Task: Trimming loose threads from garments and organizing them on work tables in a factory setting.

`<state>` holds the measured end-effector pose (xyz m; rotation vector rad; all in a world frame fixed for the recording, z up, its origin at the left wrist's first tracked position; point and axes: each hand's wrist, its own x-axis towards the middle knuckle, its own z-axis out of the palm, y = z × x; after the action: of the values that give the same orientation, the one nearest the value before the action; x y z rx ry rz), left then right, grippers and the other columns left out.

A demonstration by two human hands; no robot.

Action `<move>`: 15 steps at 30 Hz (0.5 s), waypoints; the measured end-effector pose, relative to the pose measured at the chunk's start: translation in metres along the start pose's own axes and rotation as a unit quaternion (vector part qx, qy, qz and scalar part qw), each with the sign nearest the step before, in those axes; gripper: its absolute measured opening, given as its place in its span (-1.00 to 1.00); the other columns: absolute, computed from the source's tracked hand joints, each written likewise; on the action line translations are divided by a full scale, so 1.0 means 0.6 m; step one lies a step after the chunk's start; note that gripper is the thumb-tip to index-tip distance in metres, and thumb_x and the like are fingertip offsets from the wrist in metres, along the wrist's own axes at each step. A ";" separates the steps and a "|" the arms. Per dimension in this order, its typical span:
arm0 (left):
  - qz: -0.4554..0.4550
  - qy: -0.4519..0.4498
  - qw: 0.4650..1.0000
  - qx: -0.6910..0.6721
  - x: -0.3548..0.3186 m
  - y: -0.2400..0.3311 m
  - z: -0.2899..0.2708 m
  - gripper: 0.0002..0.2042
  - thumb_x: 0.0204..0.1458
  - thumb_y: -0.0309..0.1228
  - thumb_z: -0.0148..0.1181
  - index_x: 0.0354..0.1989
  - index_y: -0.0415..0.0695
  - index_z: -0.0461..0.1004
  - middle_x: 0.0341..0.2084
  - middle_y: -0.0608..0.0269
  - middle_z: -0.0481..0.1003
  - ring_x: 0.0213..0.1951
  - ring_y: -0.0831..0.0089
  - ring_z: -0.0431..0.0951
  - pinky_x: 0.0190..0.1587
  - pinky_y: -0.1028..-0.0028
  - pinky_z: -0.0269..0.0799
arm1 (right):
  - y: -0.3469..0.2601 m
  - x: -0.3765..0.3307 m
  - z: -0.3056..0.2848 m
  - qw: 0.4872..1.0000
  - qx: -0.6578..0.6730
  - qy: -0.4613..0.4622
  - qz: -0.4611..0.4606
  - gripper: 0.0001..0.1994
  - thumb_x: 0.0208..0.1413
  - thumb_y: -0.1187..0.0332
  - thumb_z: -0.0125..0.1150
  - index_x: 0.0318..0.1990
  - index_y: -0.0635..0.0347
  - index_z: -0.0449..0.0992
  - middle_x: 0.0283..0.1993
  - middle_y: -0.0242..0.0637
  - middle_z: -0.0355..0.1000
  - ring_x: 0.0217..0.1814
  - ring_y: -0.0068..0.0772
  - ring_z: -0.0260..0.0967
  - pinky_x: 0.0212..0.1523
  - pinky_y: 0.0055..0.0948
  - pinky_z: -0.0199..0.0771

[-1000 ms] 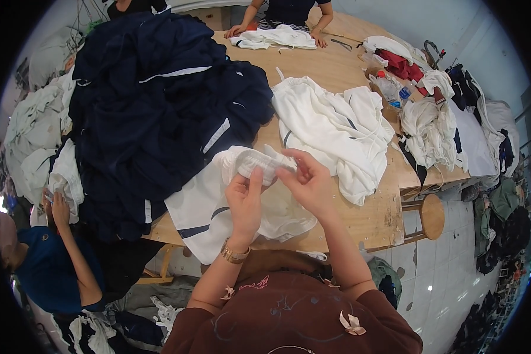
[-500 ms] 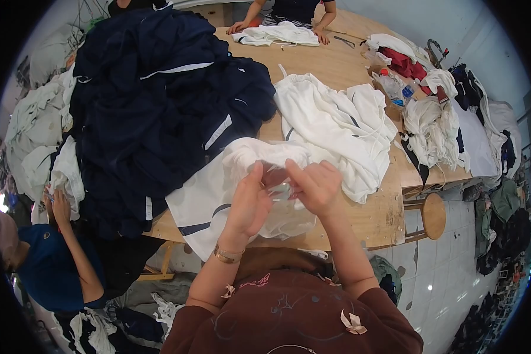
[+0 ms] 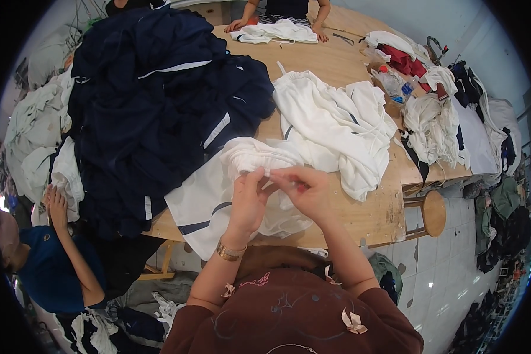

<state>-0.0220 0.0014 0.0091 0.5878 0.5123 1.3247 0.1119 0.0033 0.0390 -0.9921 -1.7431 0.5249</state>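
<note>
Right in front of me lies a white garment [image 3: 198, 190] with a gathered, elastic-looking waistband [image 3: 256, 154] and a navy stripe near its lower left edge. My left hand [image 3: 248, 203] is closed, its thumb and fingers pinching the near edge of that waistband. Close beside it, my right hand [image 3: 308, 190] pinches the same edge, and the fingertips of both hands nearly touch. Thin white fabric hangs below the hands toward the table edge. Just beyond them lies another white garment [image 3: 330, 118] with a drawstring and navy trim.
A tall heap of navy garments [image 3: 153, 112] covers the table's left side. Across the wooden table [image 3: 312, 59], a person handles white cloth [image 3: 275, 32]. Another person in blue [image 3: 56, 265] works at left. A stool [image 3: 434, 213] and a littered side table stand at right.
My hands have drawn closer together, and the garment's opening between them has closed into a pinched edge. My right hand has moved slightly left and down.
</note>
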 end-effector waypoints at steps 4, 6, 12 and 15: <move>-0.011 0.000 1.000 0.018 -0.004 0.014 0.023 -0.79 0.15 -0.36 -0.13 -0.13 -0.16 0.35 -0.19 0.18 0.45 -0.12 0.43 0.44 -0.18 0.33 0.45 | 0.004 0.000 -0.001 0.960 0.184 0.031 0.209 -0.88 0.02 0.44 0.20 -0.31 0.30 0.51 -0.51 -0.43 0.44 -0.50 -0.77 0.24 -0.48 -0.71 0.23; -0.018 0.010 1.000 0.019 -0.004 0.019 0.023 -0.75 0.16 -0.35 -0.15 -0.06 -0.17 0.31 -0.12 0.16 0.42 -0.09 0.43 0.44 -0.16 0.34 0.46 | 0.002 0.006 -0.005 0.943 0.213 0.081 0.243 -0.89 0.02 0.44 0.20 -0.38 0.32 0.49 -0.55 -0.52 0.38 -0.53 -0.80 0.18 -0.53 -0.74 0.15; -0.026 0.021 0.999 0.028 -0.002 0.027 0.012 -0.78 0.14 -0.38 -0.10 -0.09 -0.18 0.35 -0.16 0.21 0.45 -0.10 0.46 0.45 -0.10 0.32 0.48 | 0.020 -0.009 -0.028 0.934 0.254 0.090 0.235 -0.89 0.02 0.42 0.21 -0.41 0.29 0.48 -0.61 -0.62 0.26 -0.60 -0.87 0.01 -0.61 -0.75 -0.06; 0.008 0.005 1.000 -0.013 -0.001 0.028 0.013 -0.80 0.15 -0.46 -0.11 -0.15 -0.29 0.37 -0.22 0.16 0.47 -0.15 0.43 0.48 -0.08 0.32 0.47 | 0.019 -0.017 -0.029 0.946 0.225 0.073 0.222 -0.85 0.00 0.38 0.24 -0.41 0.28 0.45 -0.61 -0.60 0.26 -0.61 -0.84 0.02 -0.61 -0.74 -0.05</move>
<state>-0.0293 0.0026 0.0257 0.5659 0.4985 1.3487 0.1334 -0.0001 0.0316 -1.0572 -1.1846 1.0561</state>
